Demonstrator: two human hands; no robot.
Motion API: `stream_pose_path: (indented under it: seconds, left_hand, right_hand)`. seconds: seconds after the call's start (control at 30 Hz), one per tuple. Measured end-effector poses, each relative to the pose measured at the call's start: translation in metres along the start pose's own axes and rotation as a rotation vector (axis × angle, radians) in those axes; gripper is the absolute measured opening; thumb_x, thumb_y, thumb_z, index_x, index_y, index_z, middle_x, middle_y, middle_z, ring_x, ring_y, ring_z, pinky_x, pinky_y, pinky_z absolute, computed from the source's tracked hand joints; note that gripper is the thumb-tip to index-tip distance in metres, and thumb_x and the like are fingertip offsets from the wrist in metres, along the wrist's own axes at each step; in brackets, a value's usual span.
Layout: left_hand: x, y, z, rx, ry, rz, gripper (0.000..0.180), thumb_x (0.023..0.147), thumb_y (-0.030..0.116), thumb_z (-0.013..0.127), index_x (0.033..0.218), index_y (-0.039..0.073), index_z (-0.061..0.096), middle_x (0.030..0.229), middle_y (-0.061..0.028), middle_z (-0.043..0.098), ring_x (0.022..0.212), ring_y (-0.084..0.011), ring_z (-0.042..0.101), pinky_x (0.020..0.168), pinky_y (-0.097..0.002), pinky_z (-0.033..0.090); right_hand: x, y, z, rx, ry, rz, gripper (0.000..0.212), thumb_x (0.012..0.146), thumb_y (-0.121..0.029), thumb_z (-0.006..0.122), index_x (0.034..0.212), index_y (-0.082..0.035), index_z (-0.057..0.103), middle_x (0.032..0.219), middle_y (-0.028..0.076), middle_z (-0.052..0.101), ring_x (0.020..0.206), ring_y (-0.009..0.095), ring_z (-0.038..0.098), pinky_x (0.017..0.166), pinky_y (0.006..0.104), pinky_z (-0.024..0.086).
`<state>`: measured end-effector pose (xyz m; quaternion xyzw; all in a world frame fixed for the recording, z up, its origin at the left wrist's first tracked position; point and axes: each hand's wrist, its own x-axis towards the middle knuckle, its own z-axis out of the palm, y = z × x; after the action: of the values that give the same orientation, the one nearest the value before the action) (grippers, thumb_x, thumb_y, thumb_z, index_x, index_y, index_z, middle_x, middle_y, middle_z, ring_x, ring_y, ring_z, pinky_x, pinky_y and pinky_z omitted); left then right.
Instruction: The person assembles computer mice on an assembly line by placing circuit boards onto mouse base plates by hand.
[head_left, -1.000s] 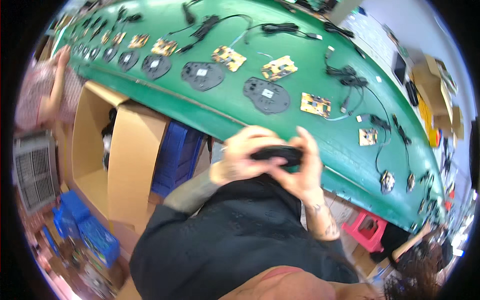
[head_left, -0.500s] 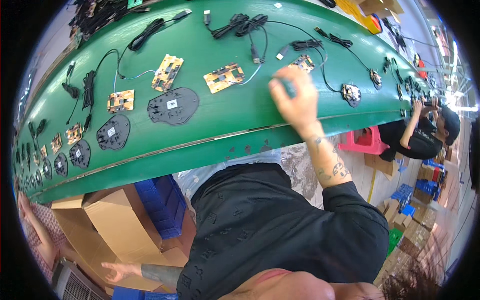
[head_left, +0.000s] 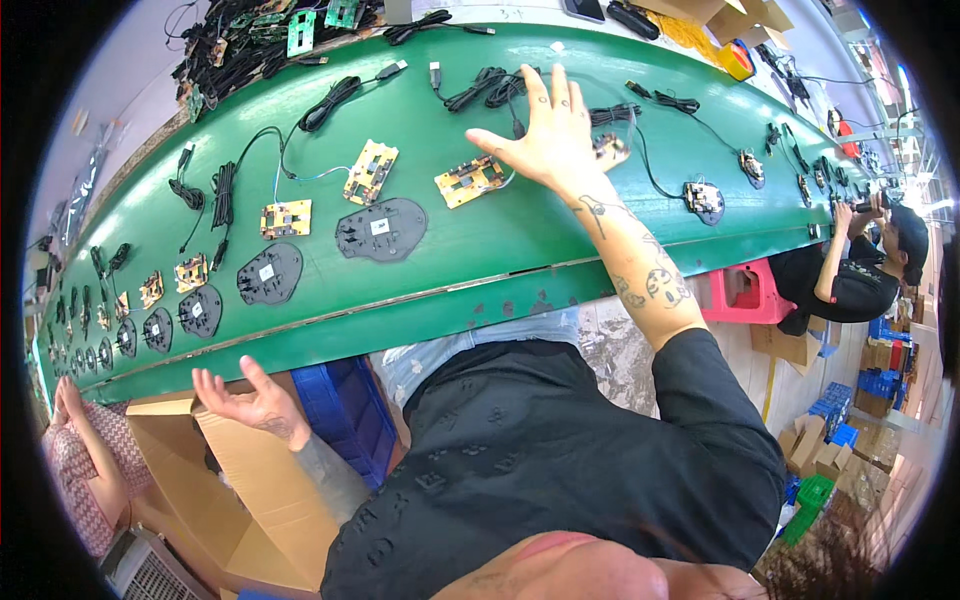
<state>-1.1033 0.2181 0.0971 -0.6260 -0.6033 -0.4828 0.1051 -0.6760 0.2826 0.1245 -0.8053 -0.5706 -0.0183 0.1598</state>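
Note:
My right hand [head_left: 552, 140] is over the green work table with its fingers spread, reaching across black cable coils. Nothing is in its grasp. Just left of its thumb lies a tan circuit board [head_left: 470, 182]; another board [head_left: 610, 150], blurred, is partly behind the hand. My left hand [head_left: 252, 402] is open and palm up at the table's front edge, holding nothing. Between the hands, a black plastic base plate [head_left: 381, 229] with a white label lies flat, and a tan board [head_left: 371, 171] with a thin wire sits above it. A bundled black cable [head_left: 330, 104] with a USB plug lies farther back.
More boards, cables and base plates, such as this one [head_left: 270, 273], line the green table [head_left: 440, 290] to the left. A heap of black cables and green boards [head_left: 250, 50] stands behind. Cardboard [head_left: 265, 480] and a blue crate [head_left: 345, 415] sit below. Another person [head_left: 862, 270] works at right.
My left hand has risen from low by the cardboard to the table edge. My right hand has gone from curled to spread and moved back and left. The view has shifted slightly.

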Motion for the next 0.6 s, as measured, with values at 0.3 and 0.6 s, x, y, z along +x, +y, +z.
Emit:
stream_pose_path:
  seconds: [0.3, 0.6]
  left_hand:
    - [-0.036, -0.011, 0.018, -0.057, -0.038, -0.099, 0.049, 0.09, 0.015, 0.07, 0.129, 0.0, 0.046, 0.139, -0.0198, 0.044, 0.127, -0.0349, 0.046, 0.105, -0.0482, 0.039]
    - [-0.045, -0.032, 0.045, -0.199, 0.082, -0.063, 0.028, 0.092, 0.008, 0.055, 0.118, -0.002, 0.051, 0.13, -0.0187, 0.048, 0.12, -0.0333, 0.048, 0.103, -0.0458, 0.037]
  right_hand:
    - [0.035, 0.075, -0.009, -0.253, -0.037, 0.255, 0.114, 0.068, -0.058, 0.077, 0.155, -0.011, 0.022, 0.149, 0.034, 0.032, 0.134, 0.048, 0.04, 0.11, 0.048, 0.036]
    - [0.082, 0.009, -0.031, -0.07, -0.191, -0.072, 0.044, 0.083, -0.025, 0.066, 0.123, -0.006, 0.063, 0.099, 0.011, 0.07, 0.084, 0.025, 0.068, 0.078, 0.0364, 0.053]
